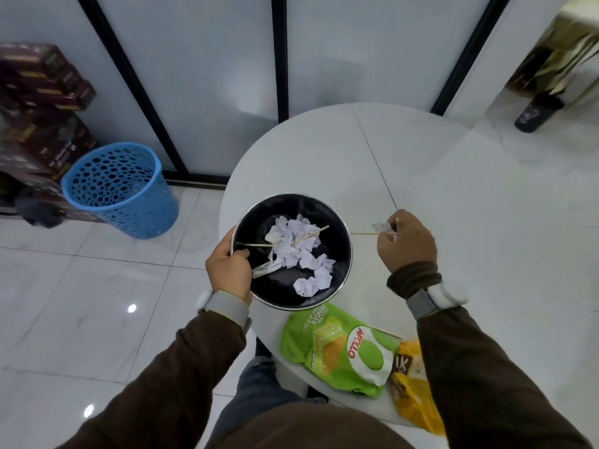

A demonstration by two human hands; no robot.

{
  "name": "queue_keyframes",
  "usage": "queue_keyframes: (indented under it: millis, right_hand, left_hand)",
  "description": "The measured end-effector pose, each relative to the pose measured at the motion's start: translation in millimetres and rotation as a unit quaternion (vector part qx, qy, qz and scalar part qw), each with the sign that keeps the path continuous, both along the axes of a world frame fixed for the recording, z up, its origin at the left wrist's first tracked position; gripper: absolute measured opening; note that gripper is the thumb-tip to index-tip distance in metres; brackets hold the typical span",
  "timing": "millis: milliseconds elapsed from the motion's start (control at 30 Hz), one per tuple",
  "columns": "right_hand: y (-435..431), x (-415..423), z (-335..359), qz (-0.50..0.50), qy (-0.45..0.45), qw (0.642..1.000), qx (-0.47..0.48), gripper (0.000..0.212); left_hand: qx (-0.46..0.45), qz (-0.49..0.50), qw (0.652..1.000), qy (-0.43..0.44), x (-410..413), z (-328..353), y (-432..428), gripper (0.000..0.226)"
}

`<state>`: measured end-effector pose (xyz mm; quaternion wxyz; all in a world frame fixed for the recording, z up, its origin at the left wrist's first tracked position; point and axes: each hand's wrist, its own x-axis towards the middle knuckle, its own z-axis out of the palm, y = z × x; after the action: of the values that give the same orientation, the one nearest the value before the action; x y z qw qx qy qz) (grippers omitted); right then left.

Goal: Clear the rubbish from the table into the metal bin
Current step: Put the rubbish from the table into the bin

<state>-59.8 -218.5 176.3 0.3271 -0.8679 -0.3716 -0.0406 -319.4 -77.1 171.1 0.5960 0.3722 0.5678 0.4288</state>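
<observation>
Grips bin rim with left hand, pinches thin stick with right hand. Probably light, snaps easily; hold near middle.

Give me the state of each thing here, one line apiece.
Metal bin: upright, open, holding crumpled paper and sticks.
Left hand: grips the bin's rim.
Right hand: pinches a stick and a clear wrapper.
Green bag: lying flat on the table.
Yellow bag: lying beside it.
Blue basket: upright on the floor.
</observation>
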Motion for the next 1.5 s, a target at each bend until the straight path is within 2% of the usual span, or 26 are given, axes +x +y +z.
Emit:
queue_keyframes:
  millis: [67, 167, 267, 400, 567, 700, 733, 800, 900, 1000, 1133, 1233, 1367, 1500]
  right_hand:
    - [-8.6, 13.9, 10.9, -0.010, -0.019, 1.000, -0.019, 0.013]
    - [-24.0, 33.4, 16.9, -0.047, -0.001, 0.998, -0.035, 0.011]
    - [-38.1, 38.1, 24.9, -0.055, 0.010, 0.998, 0.013, 0.014]
    - [-36.3, 16.7, 39.8, 0.043, -0.023, 0.995, 0.090, 0.020]
    - [-12.4, -41.8, 53.0, 0.164, -0.003, 0.973, 0.164, 0.015]
    - [10.8, -77.4, 37.4, 0.190, 0.029, 0.956, 0.223, 0.016]
    - [15.5, -80.1, 27.3, 0.197, 0.029, 0.959, 0.201, 0.016]
    - [21.9, -78.9, 5.3, 0.231, 0.023, 0.969, 0.088, 0.021]
    - [20.8, -81.7, -14.7, 0.308, 0.027, 0.945, -0.102, 0.056]
    - [18.2, -95.7, -20.0, 0.344, -0.035, 0.924, -0.167, 0.078]
    - [17.0, -113.1, -19.5, 0.357, 0.024, 0.906, -0.227, 0.080]
    - [11.2, -116.9, -10.5, 0.347, 0.025, 0.921, -0.176, 0.071]
    - [-6.0, -116.6, 13.8, 0.327, 0.019, 0.945, 0.018, 0.037]
    - [-33.4, -112.4, 24.2, 0.188, -0.006, 0.968, 0.164, 0.021]
  left_hand:
    - [0.010, -0.008, 1.000, -0.008, 7.9, 4.0, -8.6, 0.064]
    - [0.028, -0.021, 0.999, -0.005, 14.2, 6.3, -19.8, 0.069]
    - [0.027, -0.018, 0.999, -0.002, 15.0, 5.7, -28.6, 0.071]
    - [0.026, -0.017, 1.000, 0.001, 19.3, 8.8, -43.5, 0.069]
    - [0.042, -0.055, 0.997, 0.018, 26.8, 9.3, -55.8, 0.073]
    - [0.033, -0.071, 0.997, 0.012, 26.6, 10.5, -57.0, 0.071]
    - [0.036, -0.074, 0.997, 0.011, 26.1, 12.2, -56.3, 0.070]
    - [0.034, -0.076, 0.997, 0.008, 23.7, 14.8, -53.5, 0.066]
    - [0.027, -0.079, 0.996, 0.008, 17.6, 15.5, -46.3, 0.063]
    - [0.023, -0.086, 0.996, 0.013, 8.8, 15.2, -38.5, 0.065]
    - [0.016, -0.093, 0.995, 0.013, -0.4, 11.3, -28.1, 0.068]
    - [0.015, -0.107, 0.994, 0.008, -3.5, 9.7, -22.8, 0.069]
    - [0.015, -0.108, 0.994, -0.008, -6.5, 4.8, -15.3, 0.068]
    - [0.003, -0.104, 0.994, -0.019, -11.9, 1.6, -8.1, 0.067]
